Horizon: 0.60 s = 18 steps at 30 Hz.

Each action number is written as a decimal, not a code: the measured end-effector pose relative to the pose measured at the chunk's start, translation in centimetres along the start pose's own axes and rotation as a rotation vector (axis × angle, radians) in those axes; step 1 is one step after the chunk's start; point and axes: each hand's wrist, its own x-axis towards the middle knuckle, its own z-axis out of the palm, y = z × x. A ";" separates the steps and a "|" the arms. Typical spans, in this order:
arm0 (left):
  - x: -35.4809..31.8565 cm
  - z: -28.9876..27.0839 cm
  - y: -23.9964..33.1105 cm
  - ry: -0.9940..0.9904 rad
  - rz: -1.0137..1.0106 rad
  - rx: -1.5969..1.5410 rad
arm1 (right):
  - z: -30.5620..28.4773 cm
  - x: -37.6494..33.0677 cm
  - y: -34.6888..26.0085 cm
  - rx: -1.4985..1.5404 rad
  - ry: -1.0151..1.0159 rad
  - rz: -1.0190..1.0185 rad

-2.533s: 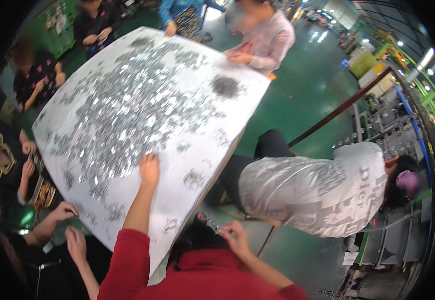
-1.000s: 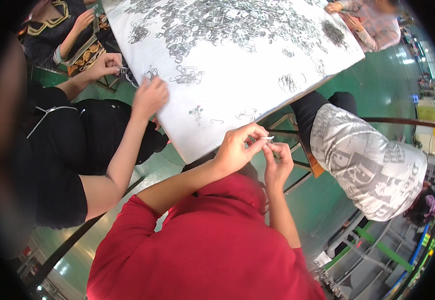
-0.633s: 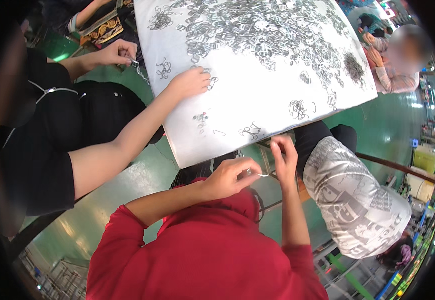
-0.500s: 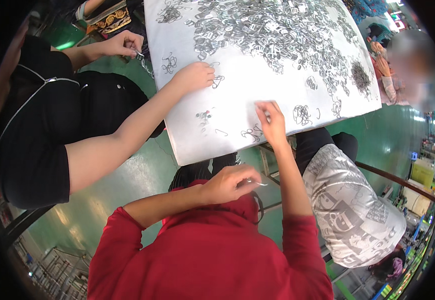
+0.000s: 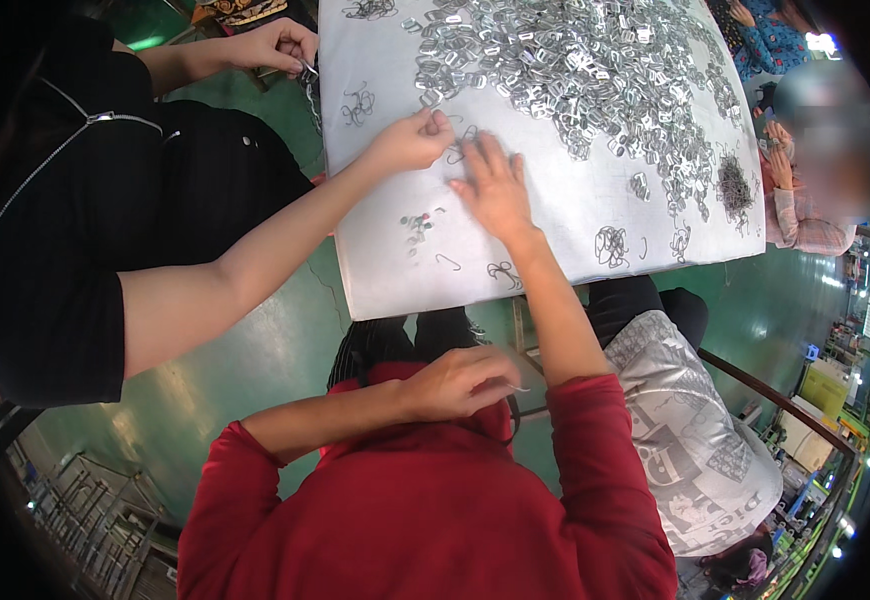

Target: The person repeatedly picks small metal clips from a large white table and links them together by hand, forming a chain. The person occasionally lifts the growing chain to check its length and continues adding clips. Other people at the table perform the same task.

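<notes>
My left hand [image 5: 465,382] is closed in front of my red shirt, below the near table edge. A thin metal hook [image 5: 521,388] sticks out past its fingertips; the rest is hidden in the fingers. My right hand [image 5: 496,195] reaches over the white table [image 5: 555,225] with its fingers stretched and spread. Its fingertips lie by a few bent wire hooks [image 5: 457,152]. Close to them is the hand of a co-worker in black [image 5: 417,142], fingers curled. Under my right wrist, near the table edge, lies another small cluster of wire hooks [image 5: 503,274].
A big heap of flat metal buckles [image 5: 575,70] covers the table's far side. Separate wire piles [image 5: 612,246] and a dark wire bundle [image 5: 734,185] lie to the right. Small coloured bits [image 5: 418,224] lie near the left corner. Co-workers sit left, right and far right.
My right hand has moved forward and left from the near edge, its fingers now spread by the hooks. My left hand stays by my chest, slightly lower. The co-worker's near hand has curled its fingers.
</notes>
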 end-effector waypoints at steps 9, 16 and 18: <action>0.0 -0.2 -0.2 0.029 0.030 0.018 | -1.4 -1.2 -1.6 -0.065 -0.130 -0.057; 0.0 -0.5 -0.3 0.012 -0.015 0.011 | -0.1 -0.6 1.2 0.025 0.099 -0.005; 0.1 -0.6 -0.1 -0.004 -0.017 0.008 | 0.9 0.1 0.3 0.013 0.112 -0.173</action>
